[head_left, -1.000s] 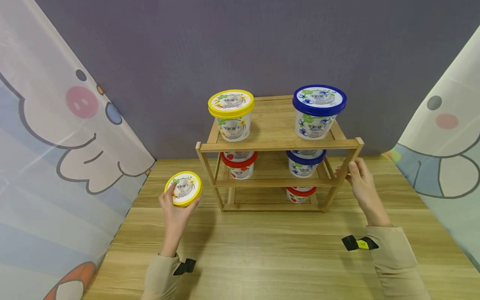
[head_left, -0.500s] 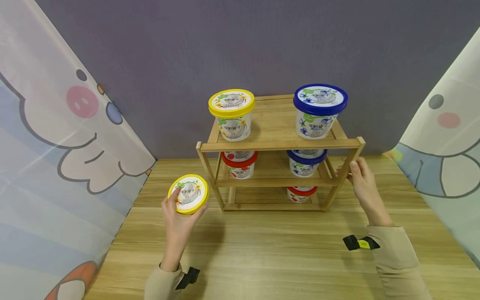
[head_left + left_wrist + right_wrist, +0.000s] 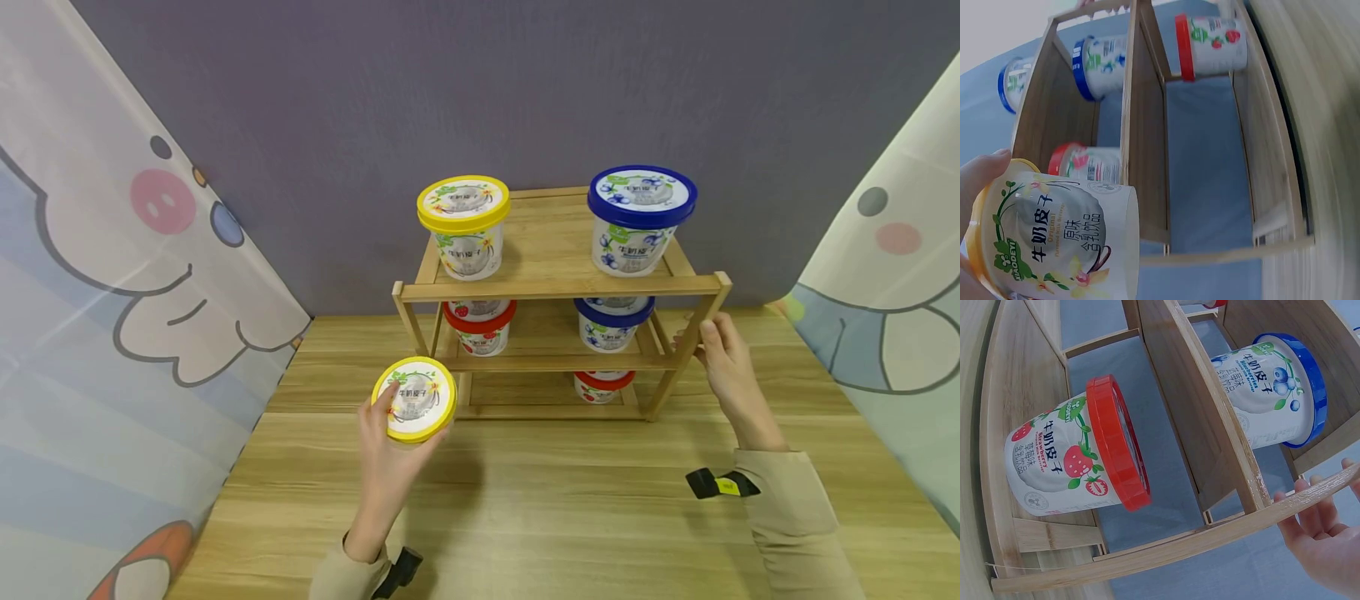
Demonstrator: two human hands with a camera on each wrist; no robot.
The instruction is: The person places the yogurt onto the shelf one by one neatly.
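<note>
My left hand holds a white tub with a yellow lid, thumb and fingers around its rim. It is up off the table, in front of the lower left corner of a wooden rack. The left wrist view shows the same tub side-on, with flower print. On the far side, my right hand grips the rack's right post; in the right wrist view its fingers curl around the wood. Another yellow-lidded tub and a blue-lidded tub stand on the top shelf.
On the middle shelf are a red-lidded tub at left and a blue-lidded tub at right. A red-lidded strawberry tub stands at the right of the bottom shelf. A grey wall rises behind; printed cartoon curtains flank the table.
My left hand has carried the yellow-lidded tub to the right and nearer, now overlapping the rack's left post. My right hand stays on the right post.
</note>
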